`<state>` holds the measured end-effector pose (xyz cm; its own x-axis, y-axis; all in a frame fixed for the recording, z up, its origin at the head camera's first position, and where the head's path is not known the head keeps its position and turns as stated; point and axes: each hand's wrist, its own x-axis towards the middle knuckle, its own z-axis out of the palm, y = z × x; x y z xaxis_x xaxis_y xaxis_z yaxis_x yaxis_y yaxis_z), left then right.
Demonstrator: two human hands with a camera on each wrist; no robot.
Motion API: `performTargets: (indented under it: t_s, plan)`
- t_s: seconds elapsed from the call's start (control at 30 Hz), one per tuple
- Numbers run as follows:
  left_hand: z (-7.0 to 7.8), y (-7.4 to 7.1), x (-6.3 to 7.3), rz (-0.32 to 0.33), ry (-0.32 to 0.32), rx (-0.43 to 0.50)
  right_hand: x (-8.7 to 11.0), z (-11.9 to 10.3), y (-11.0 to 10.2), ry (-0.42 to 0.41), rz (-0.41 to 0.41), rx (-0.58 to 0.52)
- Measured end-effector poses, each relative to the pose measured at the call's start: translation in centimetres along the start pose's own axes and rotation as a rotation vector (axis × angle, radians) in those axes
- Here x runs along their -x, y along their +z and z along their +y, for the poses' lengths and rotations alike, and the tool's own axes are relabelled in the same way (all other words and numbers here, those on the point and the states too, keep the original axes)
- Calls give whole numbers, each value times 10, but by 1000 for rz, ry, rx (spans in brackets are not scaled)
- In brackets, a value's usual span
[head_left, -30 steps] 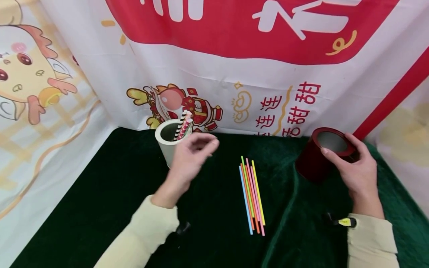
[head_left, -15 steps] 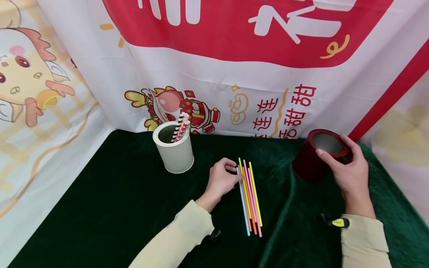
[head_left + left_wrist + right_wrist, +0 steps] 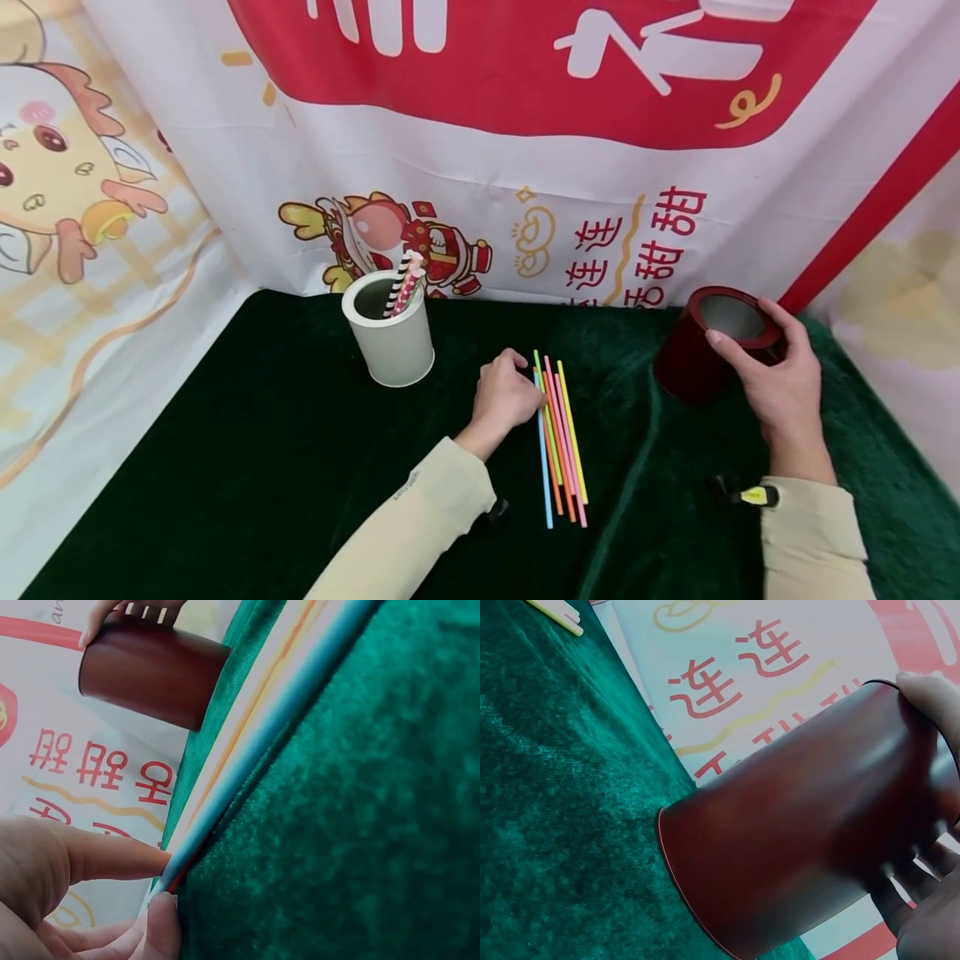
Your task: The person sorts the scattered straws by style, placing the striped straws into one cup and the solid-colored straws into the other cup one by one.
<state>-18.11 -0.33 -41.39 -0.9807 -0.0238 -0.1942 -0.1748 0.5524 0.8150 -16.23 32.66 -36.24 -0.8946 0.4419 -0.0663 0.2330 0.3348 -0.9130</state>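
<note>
My left hand (image 3: pixel 506 396) pinches the upper end of a blue straw (image 3: pixel 545 475) between thumb and finger, at the left side of a small row of straws. Close beside it lie orange, green and pink straws, with a yellow straw (image 3: pixel 573 433) at the far side. In the left wrist view the blue straw (image 3: pixel 262 742) runs away from the fingertips along the cloth. Over at the right, my right hand (image 3: pixel 795 383) grips the rim of a dark red cylindrical cup (image 3: pixel 693 358), thumb on one side and fingers on the other. The cup (image 3: pixel 795 832) stands upright on the cloth.
A white cup (image 3: pixel 393 354) stands at the back left, holding a black-and-white striped straw and pink patterned straws (image 3: pixel 407 293). Dark green velvet cloth (image 3: pixel 262 467) covers the table. A printed white and red curtain (image 3: pixel 480 158) hangs right behind it.
My left hand has come from the white cup to the straws and now pinches the blue one, whose lower end has shifted slightly left. The right hand stays on the dark red cup.
</note>
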Motion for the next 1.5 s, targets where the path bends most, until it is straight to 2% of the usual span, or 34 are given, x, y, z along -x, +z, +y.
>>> performTargets:
  t_s: [0.1,0.3,0.6,0.83,1.0,1.17,1.5]
  plan:
    - [0,2,0,1,-34,27,0,1,1,6,1,-2]
    - [10,-6,18,-1,-46,120,1,1,2,9,4,-12]
    - [8,-11,19,-21,-56,310,-1,2,1,-2,21,-59]
    - [15,-21,17,-53,-71,450,0,7,-1,-60,6,-53]
    - [30,-35,16,-36,-59,558,-1,10,-3,-70,-24,-46]
    - [49,-47,18,32,2,670,-3,10,-5,-64,-40,-54]
    - [96,-50,32,101,148,899,-1,10,-2,-68,-28,-95]
